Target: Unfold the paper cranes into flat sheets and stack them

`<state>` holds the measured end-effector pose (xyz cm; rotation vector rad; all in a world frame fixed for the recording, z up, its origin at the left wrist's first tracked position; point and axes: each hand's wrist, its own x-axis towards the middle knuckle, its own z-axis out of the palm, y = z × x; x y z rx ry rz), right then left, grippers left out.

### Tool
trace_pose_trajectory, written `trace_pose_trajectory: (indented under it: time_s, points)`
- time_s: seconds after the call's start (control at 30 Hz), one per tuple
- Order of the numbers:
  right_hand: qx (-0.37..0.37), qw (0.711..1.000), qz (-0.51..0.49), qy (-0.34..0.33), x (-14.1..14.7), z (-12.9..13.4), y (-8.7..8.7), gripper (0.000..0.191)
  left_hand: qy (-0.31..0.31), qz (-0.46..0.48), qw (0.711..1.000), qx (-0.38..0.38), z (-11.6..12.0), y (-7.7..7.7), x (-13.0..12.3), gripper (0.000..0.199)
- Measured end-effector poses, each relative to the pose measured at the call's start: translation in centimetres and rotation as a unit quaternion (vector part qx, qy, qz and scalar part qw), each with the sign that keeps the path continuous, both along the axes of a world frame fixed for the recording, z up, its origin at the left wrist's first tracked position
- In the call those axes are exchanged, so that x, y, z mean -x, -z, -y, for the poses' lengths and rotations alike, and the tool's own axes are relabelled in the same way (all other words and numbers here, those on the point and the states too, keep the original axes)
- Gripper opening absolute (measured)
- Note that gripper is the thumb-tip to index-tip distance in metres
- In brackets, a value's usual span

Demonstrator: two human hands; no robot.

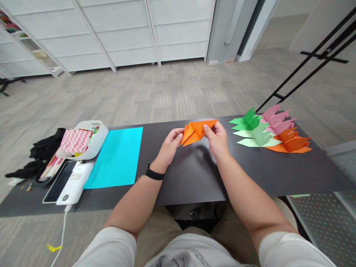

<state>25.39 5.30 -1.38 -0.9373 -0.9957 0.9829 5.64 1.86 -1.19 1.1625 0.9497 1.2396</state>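
A folded piece of orange paper (196, 131) is held up above the dark table, between both hands. The fingers and thumb of my left hand (170, 145) pinch its left end, where several layers of folds show. My right hand (217, 139) grips the right part, its thumb pressed on the near face and a pointed tip sticking out past the fingers. To the right of my hands stand several folded paper figures: green ones (250, 119), pale green ones (260, 136), pink ones (276, 118) and orange ones (290, 141).
On the dark table (189, 185), a blue sheet (118, 157) lies left of my hands. Further left are a white basket (97, 144), a phone (61, 181), a white power bank (74, 185) with a cable and black cloth (47, 146). A black metal stand (306, 70) rises behind the right end.
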Motion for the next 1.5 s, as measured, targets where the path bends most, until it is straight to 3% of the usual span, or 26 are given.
trace_pose_trajectory:
  time_s: [0.13, 0.27, 0.57, 0.77, 0.9, 1.03, 1.23, 1.5]
  points:
    - [0.031, 0.996, -0.074, -0.039, -0.3, 0.0, -0.6, 0.046, -0.001, -0.047, 0.999, -0.023, -0.3, 0.5, 0.1, 0.04]
    - [0.069, 0.986, -0.126, -0.082, -0.7, 0.0, -1.0, 0.048, -0.027, -0.162, 0.985, -0.058, 0.0, 0.4, 0.2, 0.044]
    - [0.116, 0.976, -0.082, -0.167, -0.5, 0.2, -1.0, 0.053, -0.077, -0.362, 0.924, -0.1, 0.7, -0.8, 0.4, 0.033]
    - [0.107, 0.973, -0.079, -0.188, -0.5, 0.3, -1.1, 0.053, -0.087, -0.377, 0.913, -0.129, 0.7, -1.2, 0.7, 0.018]
    - [0.098, 0.975, -0.09, -0.178, -1.0, 0.0, -1.0, 0.053, -0.082, -0.371, 0.916, -0.126, 0.5, -0.8, 0.9, 0.024]
    - [0.082, 0.982, -0.068, -0.154, -1.2, -0.4, -0.8, 0.053, -0.115, -0.382, 0.908, -0.125, 0.4, -0.6, 1.1, 0.02]
    - [0.06, 0.992, -0.072, -0.084, -2.1, -1.2, -0.4, 0.054, -0.133, -0.399, 0.891, -0.169, 0.3, -1.4, 1.4, 0.02]
    - [0.078, 0.995, -0.049, -0.027, -3.5, -2.3, 0.7, 0.055, -0.107, -0.385, 0.907, -0.129, 0.2, -1.6, 1.5, 0.025]
